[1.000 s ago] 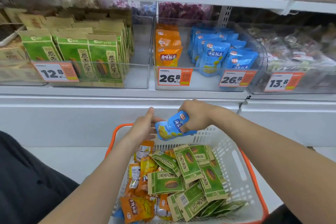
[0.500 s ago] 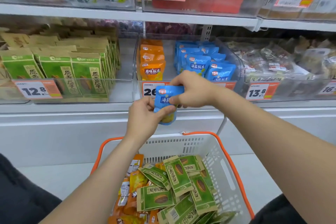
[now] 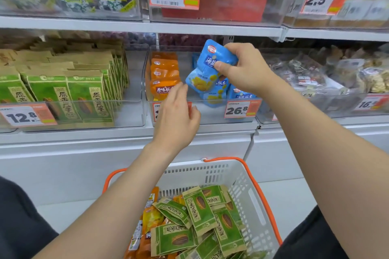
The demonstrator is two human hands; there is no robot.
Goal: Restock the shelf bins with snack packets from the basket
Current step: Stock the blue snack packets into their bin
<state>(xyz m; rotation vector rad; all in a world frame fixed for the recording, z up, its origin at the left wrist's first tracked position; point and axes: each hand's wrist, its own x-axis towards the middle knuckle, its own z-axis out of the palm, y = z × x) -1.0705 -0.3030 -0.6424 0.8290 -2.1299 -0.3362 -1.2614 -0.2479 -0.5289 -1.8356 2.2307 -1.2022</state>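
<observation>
While my right hand (image 3: 242,71) holds the blue packet (image 3: 207,69) at the mouth of the clear bin (image 3: 212,115), thumb and fingers clamped on its upper half, I judge this the placing step. Next I must stand it among the stocked blue packets (image 3: 242,93). My left hand (image 3: 176,118) hovers, fingers apart, probably touching nothing. The packet looks glossy, soft and slightly crumpled.

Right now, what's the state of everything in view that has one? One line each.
right hand, grips the blue packet.
blue packet, held tilted over the middle bin, not yet released.
left hand, open, empty, in front of that bin.
middle bin, partly filled: orange row left, blue row right.
basket, holds green packets and orange packets.
left bin, stocked with upright green bags.
</observation>
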